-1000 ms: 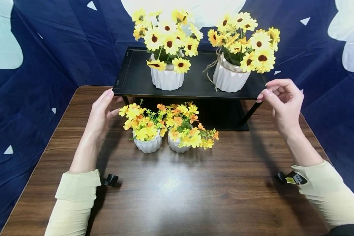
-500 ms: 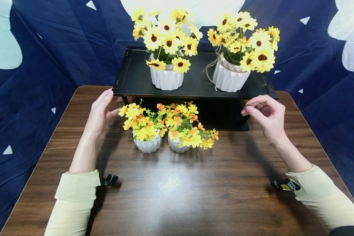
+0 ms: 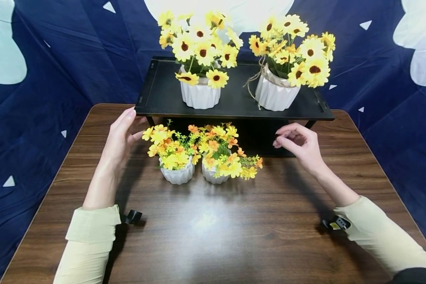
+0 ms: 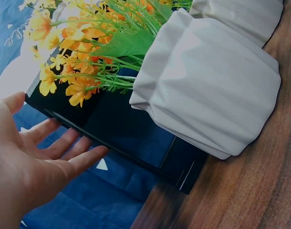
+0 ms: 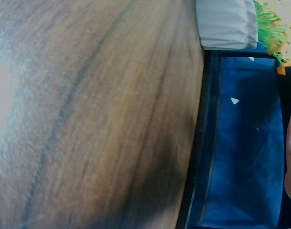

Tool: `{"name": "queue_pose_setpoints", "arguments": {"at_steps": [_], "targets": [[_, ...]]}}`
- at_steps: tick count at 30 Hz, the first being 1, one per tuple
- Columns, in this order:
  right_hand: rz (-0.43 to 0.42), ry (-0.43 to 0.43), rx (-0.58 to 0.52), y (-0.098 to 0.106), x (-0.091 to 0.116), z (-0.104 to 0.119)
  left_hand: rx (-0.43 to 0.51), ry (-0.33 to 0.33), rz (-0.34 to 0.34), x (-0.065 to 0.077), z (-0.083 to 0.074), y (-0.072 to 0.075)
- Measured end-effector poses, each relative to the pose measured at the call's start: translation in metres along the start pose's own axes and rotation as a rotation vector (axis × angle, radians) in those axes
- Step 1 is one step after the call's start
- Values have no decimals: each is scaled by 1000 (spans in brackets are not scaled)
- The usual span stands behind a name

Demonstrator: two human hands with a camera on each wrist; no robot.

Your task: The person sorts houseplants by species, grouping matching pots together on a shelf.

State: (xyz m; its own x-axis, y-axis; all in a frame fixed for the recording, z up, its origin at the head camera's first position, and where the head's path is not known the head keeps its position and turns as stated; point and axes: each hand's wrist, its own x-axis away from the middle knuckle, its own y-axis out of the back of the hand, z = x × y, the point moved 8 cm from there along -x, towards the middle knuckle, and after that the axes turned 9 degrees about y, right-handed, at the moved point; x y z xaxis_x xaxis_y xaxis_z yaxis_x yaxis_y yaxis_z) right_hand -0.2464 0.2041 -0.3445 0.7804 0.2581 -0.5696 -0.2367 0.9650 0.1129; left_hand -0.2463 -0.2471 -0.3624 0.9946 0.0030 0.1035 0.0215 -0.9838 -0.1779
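Since flowers block so much of it, bits of this black two-tier shelf [image 3: 234,92] are tough to make out; the blooms in front hide the left part of its lower tier [image 3: 259,138]. It stands toward the far edge of the wood-grain table [image 3: 216,252]. Left hand [image 3: 117,138] has its thumb on the shelf's top front left corner, fingers fairly straight, partly tucked out of sight in the head view. Right hand [image 3: 305,144] is up in front of the lower tier's right end, fingers loosely bent with nothing visible in them; its own wrist cam only catches a sliver. Up top: left daisy pot [image 3: 200,94], plus right daisy pot [image 3: 277,92] near the right edge, loose twine [image 3: 250,85] dangling off it. Left small pot [image 3: 178,172] and right small pot [image 3: 214,175] sit on the table just off the shelf's front edge. That yellow label [image 3: 335,225] by the right cuff? Too tiny to read.
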Motion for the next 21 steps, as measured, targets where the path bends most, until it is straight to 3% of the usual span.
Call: {"name": "queue_pose_setpoints", "arguments": {"at_steps": [10, 15, 21], "targets": [[130, -106, 17, -26, 8, -30, 7, -9, 0, 1, 1, 1], [276, -138, 96, -45, 11, -42, 17, -11, 3, 1, 1, 1], [435, -129, 77, -68, 13, -48, 9, -4, -1, 1, 1, 1]]}}
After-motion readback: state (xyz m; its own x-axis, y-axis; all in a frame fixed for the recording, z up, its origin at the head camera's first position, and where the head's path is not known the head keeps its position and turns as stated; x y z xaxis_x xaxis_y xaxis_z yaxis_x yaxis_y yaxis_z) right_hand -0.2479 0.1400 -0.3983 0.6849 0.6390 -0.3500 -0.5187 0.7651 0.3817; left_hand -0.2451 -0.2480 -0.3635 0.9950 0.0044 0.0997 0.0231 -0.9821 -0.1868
